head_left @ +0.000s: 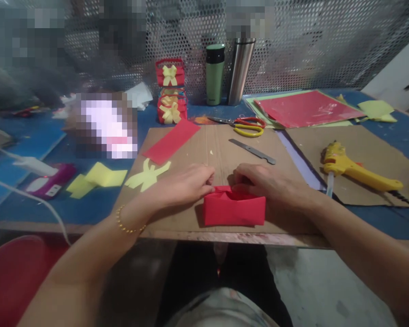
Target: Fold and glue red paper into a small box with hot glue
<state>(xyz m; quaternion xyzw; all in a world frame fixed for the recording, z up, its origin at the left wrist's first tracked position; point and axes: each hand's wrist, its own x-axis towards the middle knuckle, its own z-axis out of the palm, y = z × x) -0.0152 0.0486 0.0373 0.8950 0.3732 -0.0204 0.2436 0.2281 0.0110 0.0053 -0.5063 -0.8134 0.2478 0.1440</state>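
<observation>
A small red folded paper box (234, 211) stands on the cardboard sheet (177, 213) near the front edge of the table. My left hand (194, 181) pinches the upper rim of the box at its back left. On the back right, the fingers of my right hand (254, 179) are curled closed on the same rim. Beyond my left wrist lie a yellow paper bow cutout (148, 176) and a red paper strip (172, 141). A grey blade (252, 151) rests on the cardboard behind my right hand.
Scissors (248, 127) lie at the cardboard's back edge. Finished red boxes with yellow bows (170, 111) are stacked behind, beside a green tumbler (214, 75) and a steel flask (241, 70). At right is a yellow glue gun (357, 168); red sheets (310, 109) lie behind it.
</observation>
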